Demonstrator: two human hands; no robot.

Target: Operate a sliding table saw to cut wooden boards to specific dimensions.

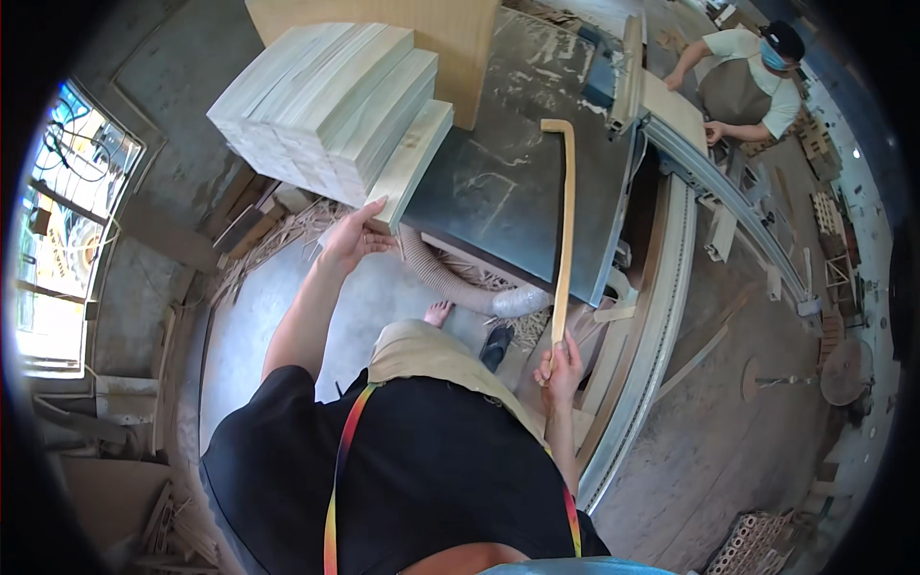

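Observation:
My left hand is at the near end of a pale wooden board, its thumb on top and its fingers curled by the lower edge. That board lies against the right side of a tall stack of similar boards. In my right hand is the lower end of a long, thin wooden stick with a hooked far end. The stick reaches forward over the dark machine table, and its hook lies above the dusty surface.
A metal rail crosses on the right, where a masked co-worker holds a pale panel. A ribbed hose runs under the table among wood offcuts. A large panel stands behind the stack. A barred window is at left.

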